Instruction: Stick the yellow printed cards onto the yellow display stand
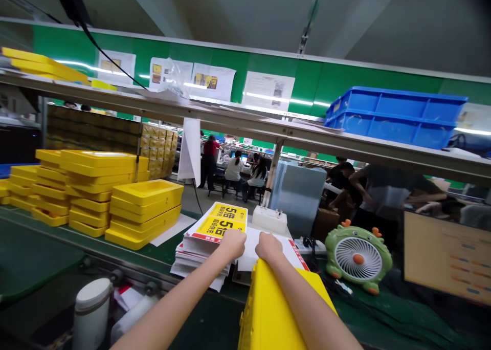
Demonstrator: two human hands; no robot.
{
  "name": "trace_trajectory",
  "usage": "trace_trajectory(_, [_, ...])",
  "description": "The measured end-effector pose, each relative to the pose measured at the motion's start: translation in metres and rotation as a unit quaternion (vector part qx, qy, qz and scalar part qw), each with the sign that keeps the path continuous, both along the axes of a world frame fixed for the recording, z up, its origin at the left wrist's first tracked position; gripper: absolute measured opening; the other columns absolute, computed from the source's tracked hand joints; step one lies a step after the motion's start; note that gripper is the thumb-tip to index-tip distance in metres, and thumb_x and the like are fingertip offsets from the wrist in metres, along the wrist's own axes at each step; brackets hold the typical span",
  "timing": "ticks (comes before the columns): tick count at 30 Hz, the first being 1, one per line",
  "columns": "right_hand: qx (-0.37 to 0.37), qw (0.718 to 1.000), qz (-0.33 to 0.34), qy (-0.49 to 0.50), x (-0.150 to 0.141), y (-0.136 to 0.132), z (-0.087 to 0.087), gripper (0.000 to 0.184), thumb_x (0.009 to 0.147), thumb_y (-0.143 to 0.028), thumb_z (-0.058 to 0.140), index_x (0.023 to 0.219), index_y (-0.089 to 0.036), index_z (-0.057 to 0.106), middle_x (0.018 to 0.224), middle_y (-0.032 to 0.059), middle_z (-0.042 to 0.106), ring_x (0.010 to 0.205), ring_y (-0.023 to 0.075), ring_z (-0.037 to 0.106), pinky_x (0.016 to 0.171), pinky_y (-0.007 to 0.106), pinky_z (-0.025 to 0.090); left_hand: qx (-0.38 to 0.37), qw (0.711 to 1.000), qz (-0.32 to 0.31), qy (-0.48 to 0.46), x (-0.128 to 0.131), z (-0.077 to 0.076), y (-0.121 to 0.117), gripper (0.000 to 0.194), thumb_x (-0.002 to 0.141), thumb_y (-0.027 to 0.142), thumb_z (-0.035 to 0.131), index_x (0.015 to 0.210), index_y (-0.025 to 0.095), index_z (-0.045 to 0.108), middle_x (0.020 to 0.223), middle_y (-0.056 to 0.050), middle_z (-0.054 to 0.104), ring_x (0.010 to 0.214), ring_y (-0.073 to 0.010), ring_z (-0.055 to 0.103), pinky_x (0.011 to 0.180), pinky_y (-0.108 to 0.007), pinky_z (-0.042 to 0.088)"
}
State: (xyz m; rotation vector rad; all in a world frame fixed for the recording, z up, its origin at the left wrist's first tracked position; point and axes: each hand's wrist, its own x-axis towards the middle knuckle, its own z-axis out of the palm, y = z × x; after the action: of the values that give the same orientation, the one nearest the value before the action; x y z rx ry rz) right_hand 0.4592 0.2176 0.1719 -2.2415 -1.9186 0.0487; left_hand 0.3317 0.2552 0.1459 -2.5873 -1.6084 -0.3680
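While my left hand (232,244) pinches the top white sheet (251,247) on the leaflet stack (209,237), my right hand (268,246) clutches the yellow tray (268,309) just beside it, sheet not yet lifted.

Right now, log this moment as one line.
left hand: on leaflet stack | right hand: on white sheet, above yellow tray | green fan right

Stacks of yellow trays (115,196) far left on green belt (34,258), blue crates (395,115) on upper shelf (245,122) right, green dragon-shaped fan (358,258) right, white cup (92,311) near left, white box (269,219) centre, seated people (245,173) far behind.
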Motion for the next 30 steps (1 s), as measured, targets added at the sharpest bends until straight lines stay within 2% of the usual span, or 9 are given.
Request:
trace_trajectory(4, [0.047, 0.998, 0.023, 0.037, 0.001, -0.002, -0.002, 0.025, 0.094, -0.027, 0.056, 0.115, -0.014, 0.057, 0.112, 0.0084, 0.062, 0.107, 0.0242, 0.058, 0.098, 0.050, 0.045, -0.024, 0.996, 0.070, -0.055, -0.005, 0.006, 0.004, 0.027, 0.093, 0.037, 0.056, 0.100, 0.011, 0.061, 0.100, -0.008, 0.063, 0.096, -0.0215, 0.061, 0.088, -0.044, 0.050])
trace_trajectory(8, [0.050, 0.985, 0.064, 0.152, -0.007, 0.007, -0.003, 0.026, 0.093, -0.029, 0.058, 0.115, -0.015, 0.058, 0.114, 0.0083, 0.061, 0.110, 0.0242, 0.057, 0.099, 0.049, 0.044, -0.084, 0.985, 0.097, -0.111, -0.017, 0.019, 0.016, 0.029, 0.092, 0.040, 0.056, 0.091, 0.012, 0.062, 0.086, -0.005, 0.064, 0.081, -0.0175, 0.063, 0.077, -0.036, 0.053])
trace_trajectory(11, [0.025, 0.957, 0.082, 0.276, -0.017, 0.021, -0.007, 0.024, 0.093, -0.034, 0.058, 0.105, -0.014, 0.062, 0.106, 0.0067, 0.065, 0.099, 0.0207, 0.062, 0.091, 0.043, 0.050, -0.102, 0.979, 0.101, -0.146, -0.024, 0.024, 0.017, 0.031, 0.093, 0.041, 0.056, 0.086, 0.011, 0.062, 0.080, -0.003, 0.063, 0.075, -0.0164, 0.062, 0.073, -0.033, 0.053])
trace_trajectory(15, [-0.024, 0.901, 0.063, 0.429, -0.026, 0.033, -0.011, 0.028, 0.095, -0.038, 0.053, 0.099, -0.012, 0.062, 0.094, 0.0048, 0.066, 0.081, 0.0161, 0.064, 0.075, 0.035, 0.056, -0.079, 0.976, 0.104, -0.173, -0.024, 0.020, 0.004, 0.033, 0.093, 0.042, 0.054, 0.085, 0.012, 0.063, 0.081, -0.003, 0.064, 0.080, -0.0178, 0.062, 0.078, -0.036, 0.052])
trace_trajectory(19, [-0.059, 0.848, 0.036, 0.526, -0.022, 0.031, -0.012, 0.020, 0.094, -0.031, 0.057, 0.102, -0.012, 0.060, 0.093, 0.0038, 0.064, 0.076, 0.0140, 0.063, 0.067, 0.029, 0.056, -0.054, 0.978, 0.074, -0.189, -0.019, 0.012, -0.007, 0.032, 0.093, 0.043, 0.053, 0.087, 0.013, 0.063, 0.088, -0.005, 0.065, 0.088, -0.0193, 0.061, 0.084, -0.039, 0.049])
trace_trajectory(22, [-0.062, 0.825, 0.017, 0.562, -0.018, 0.029, -0.012, 0.018, 0.094, -0.027, 0.057, 0.102, -0.012, 0.059, 0.092, 0.0033, 0.063, 0.074, 0.0132, 0.062, 0.064, 0.027, 0.056, -0.061, 0.979, 0.024, -0.195, -0.019, 0.008, -0.009, 0.033, 0.091, 0.044, 0.056, 0.086, 0.013, 0.063, 0.084, -0.004, 0.064, 0.083, -0.0186, 0.061, 0.082, -0.038, 0.049])
trace_trajectory(26, [-0.055, 0.815, 0.017, 0.577, -0.018, 0.030, -0.014, 0.016, 0.093, -0.026, 0.058, 0.099, -0.012, 0.059, 0.090, 0.0026, 0.062, 0.072, 0.0126, 0.062, 0.063, 0.026, 0.055, -0.076, 0.975, -0.023, -0.209, -0.023, 0.006, -0.006, 0.035, 0.093, 0.045, 0.053, 0.085, 0.012, 0.063, 0.080, -0.003, 0.064, 0.077, -0.0174, 0.062, 0.079, -0.037, 0.050])
trace_trajectory(30, [-0.036, 0.821, 0.029, 0.569, -0.019, 0.030, -0.016, 0.014, 0.093, -0.025, 0.058, 0.096, -0.011, 0.060, 0.086, 0.0015, 0.062, 0.070, 0.0120, 0.061, 0.062, 0.026, 0.054, -0.078, 0.969, -0.045, -0.231, -0.025, 0.008, -0.003, 0.035, 0.093, 0.045, 0.052, 0.089, 0.012, 0.063, 0.085, -0.004, 0.065, 0.080, -0.0178, 0.062, 0.080, -0.037, 0.051])
